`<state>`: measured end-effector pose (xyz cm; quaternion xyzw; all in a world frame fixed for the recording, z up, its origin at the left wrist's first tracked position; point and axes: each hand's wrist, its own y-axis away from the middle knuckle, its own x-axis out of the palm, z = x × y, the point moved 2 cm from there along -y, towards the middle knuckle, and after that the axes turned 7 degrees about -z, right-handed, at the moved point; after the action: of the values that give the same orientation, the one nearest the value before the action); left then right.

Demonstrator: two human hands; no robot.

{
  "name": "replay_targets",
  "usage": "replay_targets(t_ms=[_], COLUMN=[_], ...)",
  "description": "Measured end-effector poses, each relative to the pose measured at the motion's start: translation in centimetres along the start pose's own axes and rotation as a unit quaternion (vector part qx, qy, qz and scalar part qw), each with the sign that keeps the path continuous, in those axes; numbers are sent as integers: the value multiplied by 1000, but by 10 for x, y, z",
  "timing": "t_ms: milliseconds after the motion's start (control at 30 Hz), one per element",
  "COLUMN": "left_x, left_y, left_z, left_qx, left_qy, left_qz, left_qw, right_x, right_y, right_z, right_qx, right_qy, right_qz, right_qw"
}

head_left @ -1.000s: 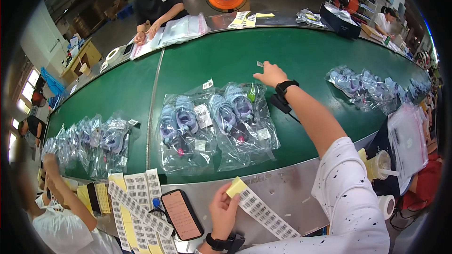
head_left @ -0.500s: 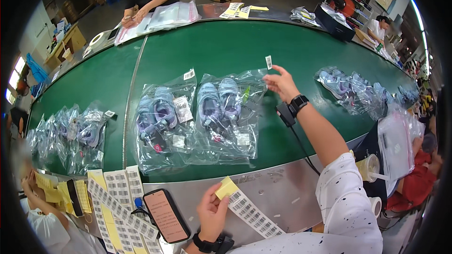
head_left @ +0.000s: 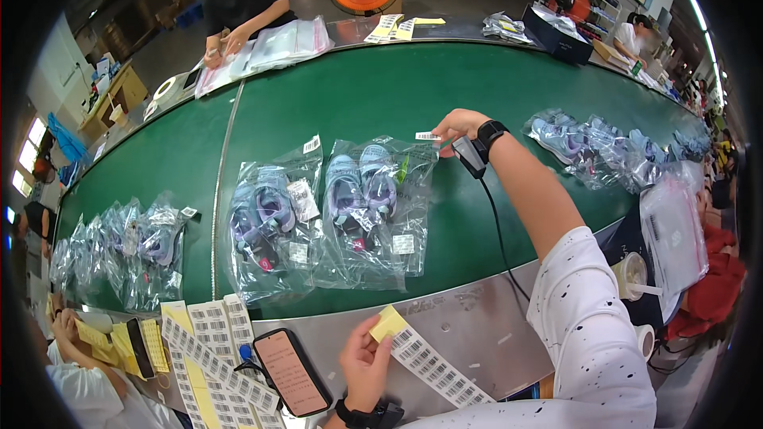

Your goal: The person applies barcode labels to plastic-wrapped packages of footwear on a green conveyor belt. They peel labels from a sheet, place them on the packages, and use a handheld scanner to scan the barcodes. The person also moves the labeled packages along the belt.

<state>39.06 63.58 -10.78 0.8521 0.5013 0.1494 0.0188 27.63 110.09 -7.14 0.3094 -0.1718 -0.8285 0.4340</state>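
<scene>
My left hand (head_left: pixel 366 361), near the metal edge, pinches the yellow end of a strip of barcode stickers (head_left: pixel 435 364). Over the green surface, my right hand (head_left: pixel 461 127) holds a single barcode sticker (head_left: pixel 427 136) by its end, at the upper right corner of a clear plastic bag (head_left: pixel 413 250). That bag contains a pair of light blue and lilac shoes (head_left: pixel 345 195) with a green tag. Left of it lies another bagged pair of shoes (head_left: pixel 273 205), with a barcode sticker (head_left: pixel 311 144) at its upper corner. Whether the held sticker touches the plastic is unclear.
More bagged shoes (head_left: pixel 127 242) lie at left and others (head_left: pixel 584 143) at right. A phone (head_left: pixel 292 373) and sticker sheets (head_left: pixel 211 353) rest on the metal edge (head_left: pixel 477 326). A cup with a straw (head_left: pixel 630 276) stands right. Across the belt, a person (head_left: pixel 246 0) handles plastic bags.
My right hand has turned and moved slightly left and down, bringing the sticker from upright to nearly flat at the bag's corner. My left hand still grips the strip.
</scene>
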Motion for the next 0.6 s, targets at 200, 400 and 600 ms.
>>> replay_targets(t_ms=[200, 400, 600], left_x=[1, 9, -2], left_y=[2, -1, -2], left_z=[4, 8, 9], left_qx=[0, -4, -17], left_qy=[-4, -7, -3], left_qz=[2, 5, -11], left_qw=[1000, 1000, 1000], right_x=[10, 14, 35], right_y=[-11, -3, -38], right_z=[-9, -2, -1], right_qx=[87, 41, -480], right_qy=[-54, -71, 292], right_qz=[28, 22, 65], right_qw=[994, 996, 825])
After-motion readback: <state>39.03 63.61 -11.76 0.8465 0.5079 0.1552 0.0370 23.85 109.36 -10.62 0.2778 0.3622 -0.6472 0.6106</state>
